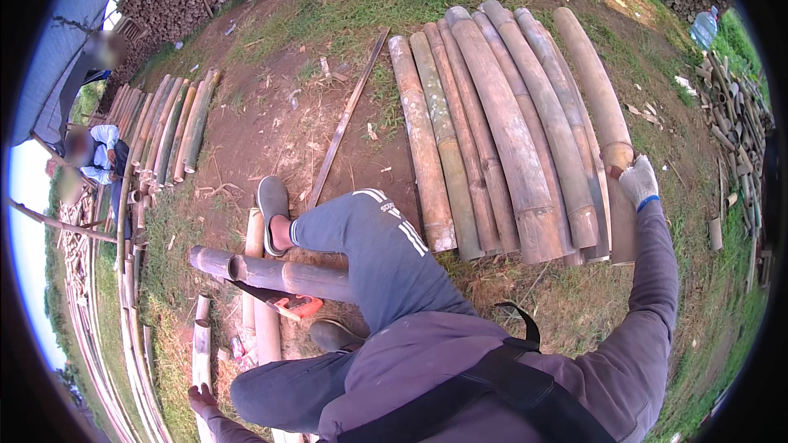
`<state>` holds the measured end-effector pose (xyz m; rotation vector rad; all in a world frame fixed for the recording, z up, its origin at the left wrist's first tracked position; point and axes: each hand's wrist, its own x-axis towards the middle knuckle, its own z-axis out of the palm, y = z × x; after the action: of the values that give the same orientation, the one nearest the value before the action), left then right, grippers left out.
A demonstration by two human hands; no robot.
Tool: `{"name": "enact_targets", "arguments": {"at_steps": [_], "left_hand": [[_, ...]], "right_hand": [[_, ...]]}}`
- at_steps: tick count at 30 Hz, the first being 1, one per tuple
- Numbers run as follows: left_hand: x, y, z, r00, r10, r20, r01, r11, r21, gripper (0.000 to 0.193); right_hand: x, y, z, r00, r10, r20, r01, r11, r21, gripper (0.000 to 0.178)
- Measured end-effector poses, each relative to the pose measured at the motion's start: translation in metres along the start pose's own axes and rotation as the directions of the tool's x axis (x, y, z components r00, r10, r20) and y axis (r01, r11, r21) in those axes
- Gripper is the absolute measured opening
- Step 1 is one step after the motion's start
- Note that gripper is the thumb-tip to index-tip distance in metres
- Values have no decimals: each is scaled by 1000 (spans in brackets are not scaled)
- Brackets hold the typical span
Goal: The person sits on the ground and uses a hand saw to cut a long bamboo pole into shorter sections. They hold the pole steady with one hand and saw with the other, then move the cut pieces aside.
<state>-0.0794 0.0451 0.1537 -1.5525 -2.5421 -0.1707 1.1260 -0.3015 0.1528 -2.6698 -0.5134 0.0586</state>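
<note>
My right hand (639,183), in a white knitted glove with a blue cuff, curls over the near part of a thick bamboo pole (593,82). That pole lies at the right edge of a row of brown and greenish bamboo poles (501,123) on the ground. Low on the left, my bare left hand (201,398) is beside a pale length of bamboo (201,351); its fingers are too small to make out. A handsaw with an orange handle (302,308) sits by my legs, its dark blade partly beneath a cut bamboo pole (275,273).
A narrow wooden strip (349,119) lies left of the row. More bamboo poles (168,127) rest at the far left, near a person in a light shirt (103,152). Bamboo offcuts (735,127) are heaped at right, near a clear plastic bottle (703,27). Stacked bamboo (164,8) stands behind.
</note>
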Motion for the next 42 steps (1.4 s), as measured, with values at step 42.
{"name": "enact_targets", "arguments": {"at_steps": [42], "left_hand": [[-145, 126, 148, 878, -3, 479, 403, 547, -734, 44]], "right_hand": [[-166, -318, 258, 969, -162, 186, 217, 917, -333, 88]]}}
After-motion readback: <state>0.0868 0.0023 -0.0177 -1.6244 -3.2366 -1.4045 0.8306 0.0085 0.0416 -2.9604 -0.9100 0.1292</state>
